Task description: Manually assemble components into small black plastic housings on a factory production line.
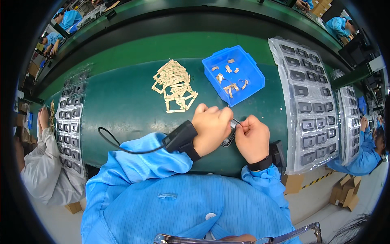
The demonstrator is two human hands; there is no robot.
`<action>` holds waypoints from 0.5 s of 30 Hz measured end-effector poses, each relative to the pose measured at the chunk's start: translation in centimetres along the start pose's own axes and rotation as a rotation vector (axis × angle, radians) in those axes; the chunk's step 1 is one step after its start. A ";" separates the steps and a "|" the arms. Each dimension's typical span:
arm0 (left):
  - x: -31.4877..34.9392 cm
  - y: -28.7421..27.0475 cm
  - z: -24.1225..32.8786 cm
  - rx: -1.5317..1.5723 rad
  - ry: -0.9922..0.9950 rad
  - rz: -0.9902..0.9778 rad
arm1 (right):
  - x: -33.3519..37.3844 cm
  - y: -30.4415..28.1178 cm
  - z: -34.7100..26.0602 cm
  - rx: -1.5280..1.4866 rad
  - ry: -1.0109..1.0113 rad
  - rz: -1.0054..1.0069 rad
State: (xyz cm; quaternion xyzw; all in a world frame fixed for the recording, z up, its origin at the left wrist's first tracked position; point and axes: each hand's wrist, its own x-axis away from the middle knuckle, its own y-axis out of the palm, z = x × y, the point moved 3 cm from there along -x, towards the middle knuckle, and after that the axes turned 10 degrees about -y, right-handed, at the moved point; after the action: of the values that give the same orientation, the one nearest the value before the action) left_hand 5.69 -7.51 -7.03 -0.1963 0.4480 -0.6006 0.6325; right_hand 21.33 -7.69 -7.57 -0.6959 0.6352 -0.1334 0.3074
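My left hand is closed over a small dark rectangular part with a pale edge, held low in front of my chest. Most of that part is hidden by the fingers. Beside it, my right hand pinches thumb against fingers at the part's right edge. A thin dark end shows between the two hands; whether it belongs to the part cannot be made out. Beyond my left hand lies a loose pile of cream rectangular frames. Beyond both hands, a blue bin holds several small curled tan strips.
To the right, a clear plastic tray carries rows of dark rectangular housings; another tray lies at the left. All rest on the green work surface. Co-workers sit at both sides, one in a white sleeve on the left.
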 end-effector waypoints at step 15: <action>-3.2 -5.4 2.1 0.174 0.356 0.003 | -2.3 -4.1 -3.8 -0.521 0.004 -0.087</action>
State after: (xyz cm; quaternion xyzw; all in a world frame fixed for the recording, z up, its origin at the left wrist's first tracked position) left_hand 4.62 -6.19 -0.59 -0.0311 0.4996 -0.6611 0.5589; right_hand 22.07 -6.47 -1.78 -0.7781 0.6180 0.0201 0.1106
